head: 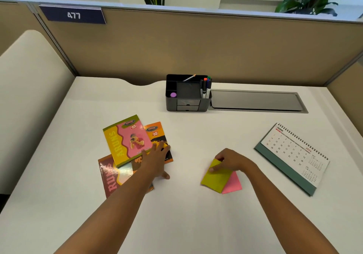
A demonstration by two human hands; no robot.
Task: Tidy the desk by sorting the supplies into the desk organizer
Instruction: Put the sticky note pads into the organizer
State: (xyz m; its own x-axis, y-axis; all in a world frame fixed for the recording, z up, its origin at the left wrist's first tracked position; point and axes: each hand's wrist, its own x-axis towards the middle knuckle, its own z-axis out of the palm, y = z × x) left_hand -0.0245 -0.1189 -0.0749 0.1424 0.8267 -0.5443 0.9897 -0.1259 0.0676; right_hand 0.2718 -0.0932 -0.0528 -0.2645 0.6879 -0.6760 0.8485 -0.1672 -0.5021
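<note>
Two hands at work on a white desk (186, 214), notebooks to the left, sticky notes to the right.

The left hand (157, 159) lies flat, fingers straight, on an orange softcover notebook (159, 136) beside a yellow-and-pink notebook (127, 139) and a brown notebook (112, 175). The right hand (229, 159) pinches a yellow-green sticky note pad (216, 179) overlapping a pink sticky note pad (232, 184). At the back stands a black plastic desk organizer (186, 96) with markers (206, 86) upright in its right compartment; a spiral desk calendar (294, 155) lies at the right.
</note>
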